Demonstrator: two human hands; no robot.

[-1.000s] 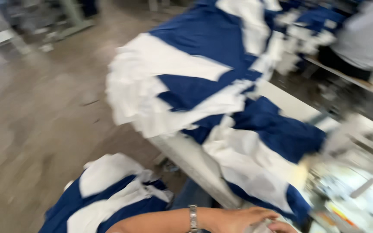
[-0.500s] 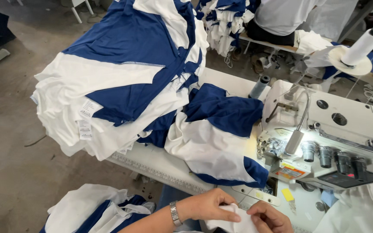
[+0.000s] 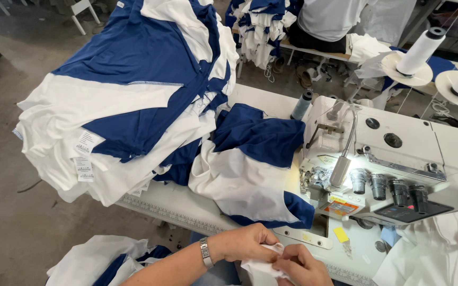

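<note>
From my remote seat, both hands sit at six o'clock, right at the bottom edge of view. My left hand [image 3: 247,243], wristwatch [image 3: 204,252] on the wrist, and my right hand [image 3: 300,267] meet on a small white cloth piece [image 3: 263,269] — each grip is pinched together on it, fingers touching the fabric, just at the near edge of the worktop [image 3: 160,204].

At twelve o'clock from the hands lies a blue-and-white garment [image 3: 250,169], its hem reaching the near lip of the worktop. At three o'clock stands the sewing machine [image 3: 393,159], its lamp lit over the needle area, so little room is open that way. At ten o'clock a tall heap of blue-and-white garments [image 3: 128,100] overhangs the worktop's left edge. Below it, at eight o'clock, more garments on the floor [image 3: 102,259] — beyond them bare concrete floor [image 3: 11,228] gives the widest open room.
</note>
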